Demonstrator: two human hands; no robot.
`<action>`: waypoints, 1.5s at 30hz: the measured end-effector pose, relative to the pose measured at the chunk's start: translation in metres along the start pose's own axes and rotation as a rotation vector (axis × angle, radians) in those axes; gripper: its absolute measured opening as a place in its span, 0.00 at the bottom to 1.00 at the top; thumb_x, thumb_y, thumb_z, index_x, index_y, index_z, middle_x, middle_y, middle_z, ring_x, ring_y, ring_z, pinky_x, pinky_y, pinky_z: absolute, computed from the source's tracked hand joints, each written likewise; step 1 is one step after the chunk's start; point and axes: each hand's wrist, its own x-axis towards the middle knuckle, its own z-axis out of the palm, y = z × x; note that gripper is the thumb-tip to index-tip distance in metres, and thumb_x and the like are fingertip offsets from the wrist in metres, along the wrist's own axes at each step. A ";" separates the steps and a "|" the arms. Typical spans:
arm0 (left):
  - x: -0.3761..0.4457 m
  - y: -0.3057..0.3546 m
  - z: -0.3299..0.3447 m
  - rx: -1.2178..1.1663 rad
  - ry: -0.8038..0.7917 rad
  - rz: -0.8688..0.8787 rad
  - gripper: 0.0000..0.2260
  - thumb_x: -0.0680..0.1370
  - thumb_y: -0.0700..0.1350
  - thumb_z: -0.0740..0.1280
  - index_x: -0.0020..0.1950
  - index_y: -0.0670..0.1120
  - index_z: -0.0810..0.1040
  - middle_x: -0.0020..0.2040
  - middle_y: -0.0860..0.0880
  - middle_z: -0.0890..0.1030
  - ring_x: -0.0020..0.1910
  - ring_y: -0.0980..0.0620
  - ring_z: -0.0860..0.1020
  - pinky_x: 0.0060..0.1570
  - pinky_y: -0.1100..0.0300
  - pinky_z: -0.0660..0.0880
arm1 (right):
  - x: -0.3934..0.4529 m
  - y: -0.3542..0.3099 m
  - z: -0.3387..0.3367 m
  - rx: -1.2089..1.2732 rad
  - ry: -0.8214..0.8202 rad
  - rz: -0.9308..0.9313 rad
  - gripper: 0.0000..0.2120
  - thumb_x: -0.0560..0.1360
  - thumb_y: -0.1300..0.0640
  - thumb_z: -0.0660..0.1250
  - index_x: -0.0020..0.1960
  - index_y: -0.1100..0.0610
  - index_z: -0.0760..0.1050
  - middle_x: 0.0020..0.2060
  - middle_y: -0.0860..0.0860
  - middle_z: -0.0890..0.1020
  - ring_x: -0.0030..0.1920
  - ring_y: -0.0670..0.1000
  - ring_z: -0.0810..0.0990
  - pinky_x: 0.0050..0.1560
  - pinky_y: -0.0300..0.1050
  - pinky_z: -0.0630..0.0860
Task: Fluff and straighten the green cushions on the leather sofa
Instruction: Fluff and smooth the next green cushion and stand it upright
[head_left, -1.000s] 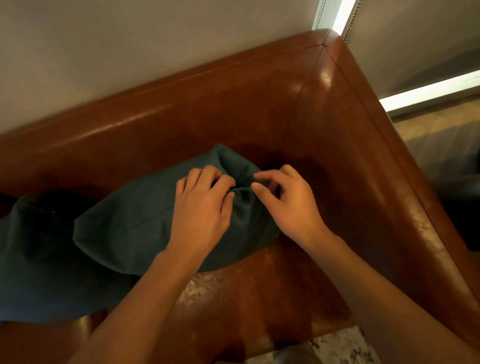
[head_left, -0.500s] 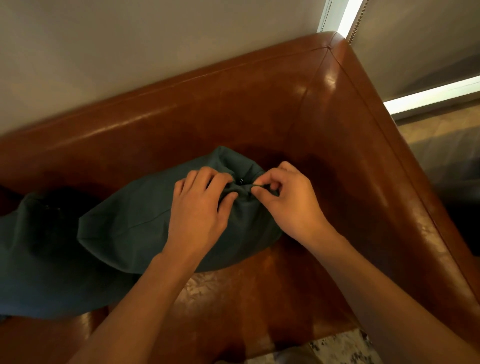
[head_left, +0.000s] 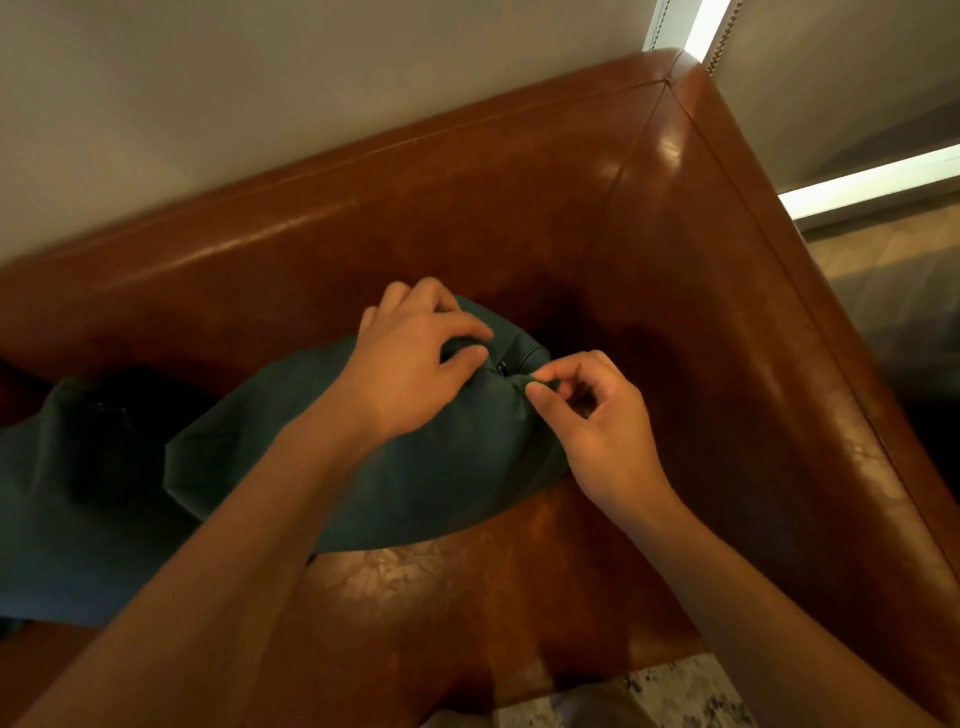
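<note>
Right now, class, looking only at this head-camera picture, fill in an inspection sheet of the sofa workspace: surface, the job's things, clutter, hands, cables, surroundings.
Surface: brown leather sofa, glossy seat, backrest and arm meeting at the far right corner.
Job's things: green cushion lying on the seat near the corner, a small dark fastener at its bunched end; second green cushion to its left, partly overlapped by it.
Clutter: nothing seen.
Hands: left hand grips the bunched fabric at the cushion's end; right hand pinches the fabric beside it with thumb and forefinger.
Cables: nothing seen; only a beaded blind chain at the window.
Surroundings: pale wall behind; blind and patterned floor.
</note>
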 end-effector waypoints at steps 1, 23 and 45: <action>0.005 0.000 -0.003 0.046 -0.072 0.007 0.08 0.78 0.53 0.65 0.56 0.58 0.80 0.51 0.56 0.69 0.57 0.51 0.65 0.56 0.56 0.60 | -0.001 -0.001 -0.001 -0.011 -0.004 -0.015 0.03 0.75 0.59 0.71 0.45 0.53 0.79 0.41 0.49 0.74 0.41 0.43 0.74 0.45 0.32 0.71; -0.053 -0.006 0.035 -0.709 0.458 -0.195 0.09 0.76 0.37 0.69 0.46 0.51 0.80 0.52 0.51 0.78 0.54 0.57 0.78 0.51 0.70 0.72 | 0.011 -0.012 -0.006 -0.118 -0.109 -0.037 0.07 0.77 0.52 0.69 0.46 0.54 0.83 0.41 0.46 0.83 0.43 0.42 0.80 0.43 0.36 0.74; -0.058 -0.002 0.037 -0.661 0.452 -0.189 0.08 0.77 0.37 0.68 0.47 0.50 0.81 0.53 0.51 0.77 0.53 0.59 0.78 0.48 0.70 0.73 | 0.030 -0.031 -0.012 -0.246 -0.076 -0.005 0.10 0.78 0.50 0.66 0.41 0.52 0.80 0.34 0.52 0.80 0.30 0.49 0.75 0.29 0.38 0.69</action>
